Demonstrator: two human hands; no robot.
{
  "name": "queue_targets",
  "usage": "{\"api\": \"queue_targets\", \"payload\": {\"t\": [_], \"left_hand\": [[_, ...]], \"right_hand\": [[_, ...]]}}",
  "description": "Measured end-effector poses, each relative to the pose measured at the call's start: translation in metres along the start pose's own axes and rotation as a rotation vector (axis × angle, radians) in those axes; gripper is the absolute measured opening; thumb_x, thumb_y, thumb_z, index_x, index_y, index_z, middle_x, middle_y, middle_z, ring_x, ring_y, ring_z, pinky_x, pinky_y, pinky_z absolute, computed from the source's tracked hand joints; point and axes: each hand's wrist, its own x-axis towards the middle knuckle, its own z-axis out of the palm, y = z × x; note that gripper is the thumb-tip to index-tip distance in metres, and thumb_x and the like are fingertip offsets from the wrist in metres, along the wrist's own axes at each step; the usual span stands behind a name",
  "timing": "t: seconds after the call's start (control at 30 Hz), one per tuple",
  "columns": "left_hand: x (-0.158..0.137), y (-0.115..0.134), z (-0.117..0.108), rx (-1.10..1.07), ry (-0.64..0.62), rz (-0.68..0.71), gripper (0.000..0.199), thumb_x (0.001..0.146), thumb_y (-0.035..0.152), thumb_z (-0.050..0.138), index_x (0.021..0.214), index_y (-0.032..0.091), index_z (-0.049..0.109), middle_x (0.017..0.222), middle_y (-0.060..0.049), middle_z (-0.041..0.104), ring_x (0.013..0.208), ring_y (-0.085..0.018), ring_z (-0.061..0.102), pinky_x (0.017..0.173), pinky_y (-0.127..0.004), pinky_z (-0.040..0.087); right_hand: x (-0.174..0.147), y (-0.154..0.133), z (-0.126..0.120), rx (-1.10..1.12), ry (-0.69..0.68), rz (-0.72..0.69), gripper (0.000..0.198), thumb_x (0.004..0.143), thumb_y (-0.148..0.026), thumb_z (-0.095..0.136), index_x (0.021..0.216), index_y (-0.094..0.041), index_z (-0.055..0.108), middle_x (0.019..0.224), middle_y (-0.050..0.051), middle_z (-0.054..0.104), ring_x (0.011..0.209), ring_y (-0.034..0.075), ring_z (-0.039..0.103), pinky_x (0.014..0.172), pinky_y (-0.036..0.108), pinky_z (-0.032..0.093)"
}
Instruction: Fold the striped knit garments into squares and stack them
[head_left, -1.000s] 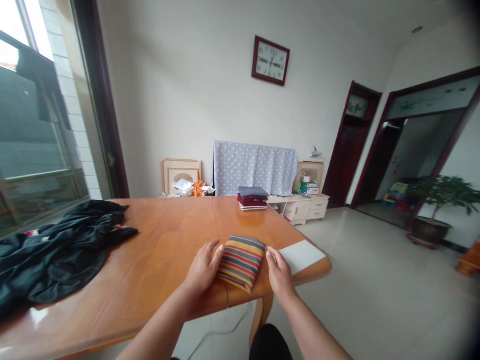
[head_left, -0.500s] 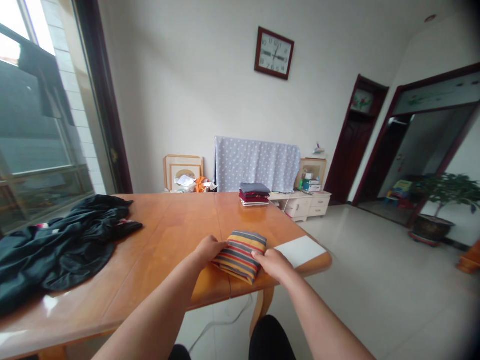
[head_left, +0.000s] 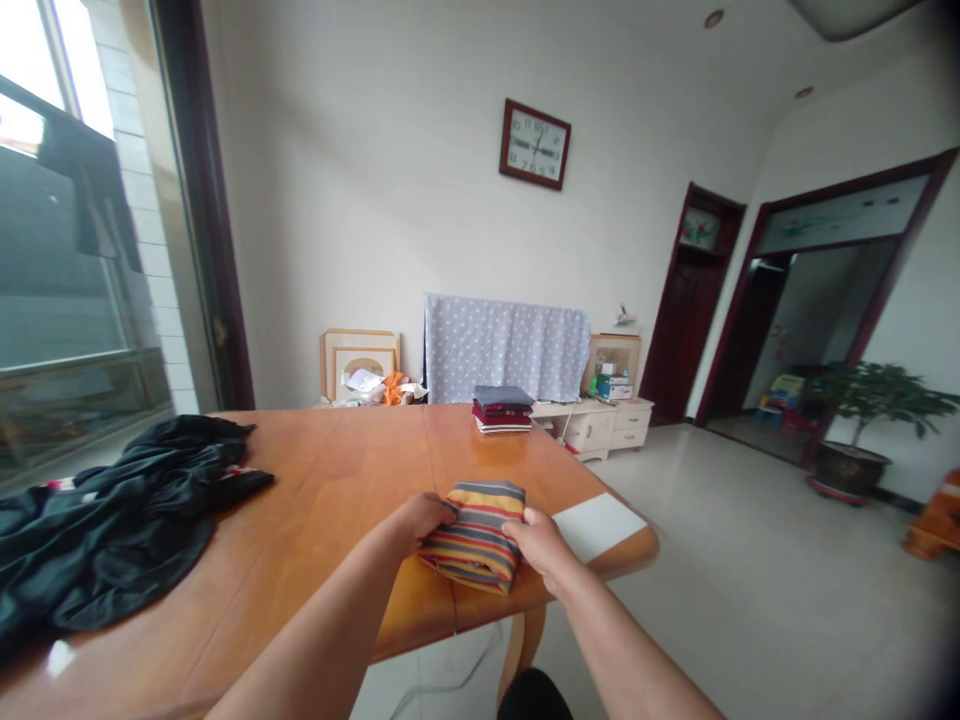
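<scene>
A folded striped garment [head_left: 474,535] in yellow, grey and red lies at the near edge of the wooden table [head_left: 337,480]. My left hand [head_left: 429,520] grips its left side, thumb on top and the other fingers mostly hidden. On the opposite side, my right hand [head_left: 536,540] pinches the edge, with the fingers partly under the cloth. Farther back on the table sits a neat stack of folded clothes [head_left: 502,410], grey on top, dark red and striped below.
Crumpled black clothing [head_left: 127,520] spreads over the table's left side. A white sheet [head_left: 601,526] lies by the right corner. Beyond the table stand a low white cabinet [head_left: 622,430] and something draped with a dotted cloth [head_left: 502,345]. A potted plant [head_left: 855,465] is at right.
My view has tilted up slightly, so the room sits lower in the picture. Both hands keep hold of the striped garment, whose near folded edge now shows more layers.
</scene>
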Motion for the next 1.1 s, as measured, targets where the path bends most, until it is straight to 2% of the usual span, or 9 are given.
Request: {"api": "queue_targets", "payload": {"t": [0.1, 0.27, 0.37, 0.47, 0.53, 0.57, 0.73, 0.93, 1.1], "left_hand": [[0.005, 0.01, 0.001, -0.117, -0.04, 0.023, 0.021, 0.066, 0.02, 0.072, 0.086, 0.016, 0.066, 0.078, -0.007, 0.076, 0.073, -0.025, 0.073, 0.065, -0.035, 0.06], [0.026, 0.033, 0.01, -0.273, -0.096, 0.078, 0.03, 0.071, 0.024, 0.074, 0.096, 0.014, 0.062, 0.086, -0.011, 0.076, 0.079, -0.026, 0.075, 0.075, -0.039, 0.062], [0.042, 0.047, 0.015, -0.321, -0.116, 0.112, 0.054, 0.07, 0.024, 0.078, 0.119, 0.013, 0.059, 0.096, -0.012, 0.075, 0.084, -0.026, 0.075, 0.078, -0.039, 0.061], [0.06, 0.059, 0.021, -0.368, -0.125, 0.129, 0.1, 0.07, 0.021, 0.08, 0.155, 0.024, 0.027, 0.114, -0.011, 0.072, 0.091, -0.024, 0.074, 0.082, -0.04, 0.06], [0.074, 0.065, 0.026, -0.383, -0.151, 0.142, 0.114, 0.071, 0.018, 0.078, 0.16, 0.031, 0.009, 0.121, -0.01, 0.069, 0.091, -0.022, 0.073, 0.084, -0.039, 0.059], [0.082, 0.067, 0.03, -0.381, -0.171, 0.152, 0.114, 0.071, 0.017, 0.077, 0.161, 0.032, 0.008, 0.123, -0.009, 0.069, 0.091, -0.02, 0.072, 0.086, -0.039, 0.059], [0.132, 0.076, 0.049, -0.293, -0.216, 0.194, 0.092, 0.075, 0.021, 0.072, 0.157, 0.029, 0.031, 0.123, -0.006, 0.068, 0.095, -0.019, 0.07, 0.09, -0.035, 0.056], [0.203, 0.075, 0.073, -0.198, -0.175, 0.294, 0.093, 0.076, 0.019, 0.071, 0.159, 0.027, 0.029, 0.132, -0.006, 0.065, 0.102, -0.02, 0.069, 0.098, -0.035, 0.053], [0.252, 0.071, 0.084, -0.067, -0.135, 0.391, 0.088, 0.079, 0.016, 0.064, 0.158, 0.03, 0.028, 0.151, -0.003, 0.05, 0.125, -0.022, 0.059, 0.105, -0.035, 0.049]], "right_hand": [[0.004, -0.019, -0.007, 0.069, 0.021, 0.039, 0.032, 0.073, -0.034, 0.068, 0.101, -0.02, 0.065, 0.089, 0.004, 0.076, 0.081, 0.022, 0.071, 0.067, 0.031, 0.056], [0.029, -0.049, -0.025, 0.112, 0.084, -0.023, 0.028, 0.071, -0.032, 0.069, 0.094, -0.019, 0.062, 0.091, 0.005, 0.075, 0.084, 0.023, 0.071, 0.069, 0.03, 0.055], [0.055, -0.06, -0.037, 0.116, 0.127, -0.046, 0.028, 0.069, -0.029, 0.07, 0.093, -0.019, 0.061, 0.089, 0.005, 0.075, 0.083, 0.023, 0.07, 0.069, 0.03, 0.054], [0.087, -0.061, -0.05, 0.138, 0.112, -0.054, 0.03, 0.067, -0.028, 0.07, 0.095, -0.019, 0.062, 0.089, 0.005, 0.075, 0.083, 0.023, 0.07, 0.07, 0.031, 0.054], [0.109, -0.057, -0.059, 0.164, 0.096, -0.051, 0.033, 0.067, -0.027, 0.069, 0.098, -0.019, 0.062, 0.089, 0.004, 0.075, 0.083, 0.023, 0.07, 0.07, 0.031, 0.054], [0.121, -0.053, -0.064, 0.18, 0.088, -0.051, 0.035, 0.067, -0.027, 0.068, 0.101, -0.019, 0.062, 0.089, 0.004, 0.075, 0.083, 0.023, 0.07, 0.07, 0.032, 0.055], [0.179, -0.031, -0.087, 0.228, 0.058, -0.025, 0.042, 0.066, -0.025, 0.064, 0.108, -0.02, 0.062, 0.087, 0.002, 0.074, 0.078, 0.022, 0.07, 0.071, 0.032, 0.055], [0.247, -0.016, -0.11, 0.35, 0.036, 0.031, 0.054, 0.061, -0.02, 0.061, 0.115, -0.021, 0.06, 0.085, 0.002, 0.074, 0.075, 0.023, 0.07, 0.07, 0.035, 0.056], [0.296, -0.006, -0.125, 0.417, 0.024, 0.048, 0.063, 0.057, -0.017, 0.057, 0.12, -0.022, 0.06, 0.084, 0.001, 0.075, 0.074, 0.023, 0.071, 0.076, 0.039, 0.056]]}}
